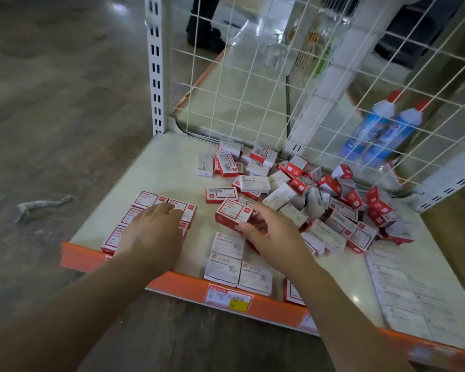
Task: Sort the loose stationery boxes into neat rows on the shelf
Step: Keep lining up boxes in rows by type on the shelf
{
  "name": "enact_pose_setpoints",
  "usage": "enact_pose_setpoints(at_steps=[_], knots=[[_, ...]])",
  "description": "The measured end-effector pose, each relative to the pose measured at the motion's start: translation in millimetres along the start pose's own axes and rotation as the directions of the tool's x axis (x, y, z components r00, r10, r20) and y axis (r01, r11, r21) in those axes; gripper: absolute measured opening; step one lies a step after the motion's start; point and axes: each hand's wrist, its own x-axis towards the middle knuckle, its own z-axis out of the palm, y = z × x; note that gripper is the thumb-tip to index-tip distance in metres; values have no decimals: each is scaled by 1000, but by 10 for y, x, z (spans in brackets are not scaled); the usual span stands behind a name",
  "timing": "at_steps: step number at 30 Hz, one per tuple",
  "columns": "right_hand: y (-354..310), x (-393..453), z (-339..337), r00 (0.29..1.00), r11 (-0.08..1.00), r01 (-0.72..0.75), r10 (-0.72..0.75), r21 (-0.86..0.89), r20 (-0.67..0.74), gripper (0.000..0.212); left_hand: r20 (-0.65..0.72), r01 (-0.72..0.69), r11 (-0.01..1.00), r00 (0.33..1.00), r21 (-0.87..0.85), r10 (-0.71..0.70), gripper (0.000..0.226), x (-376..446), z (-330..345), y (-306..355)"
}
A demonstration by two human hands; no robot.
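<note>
Right hand (269, 232) pinches a red box (232, 214), likely bound for the near-left rows (148, 200); left hand (152, 232) lies flat, steadying them on the shelf (172, 167).

Glossy grey floor (59, 108) reflects light behind a white wire-grid panel (279, 76).

Left hand (152, 232) flat; right hand (273, 237) pinching.
</note>
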Motion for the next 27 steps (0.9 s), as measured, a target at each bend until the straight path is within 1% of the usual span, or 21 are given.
enact_pose_setpoints(at_steps=[4,8,13,19,22,25,27], knots=[[-118,212,147,1000,999,-22,23,35,-10,42,-13,-5,999,1000,37,5,45,81,24,-240],[-220,431,272,1000,999,-10,11,54,-18,36,-7,2,1000,1000,-6,-2,46,186,59,-377],[-354,690,437,1000,999,1,-1,45,-3,31,9,-34,999,999,-30,34,44,282,78,-446],[-417,963,639,999,999,-33,32,32,19,46,-35,-81,991,996,-107,77,39,308,67,-508],[-463,1092,710,998,998,-63,63,0,29,49,-40,-83,988,996,-134,78,38,337,67,-528],[-499,1191,750,998,998,-56,57,-38,36,42,-42,-87,984,996,-153,82,38,357,71,-540],[-501,1231,783,998,999,-41,42,-33,51,38,-50,-82,984,996,-157,75,36,365,82,-541]])
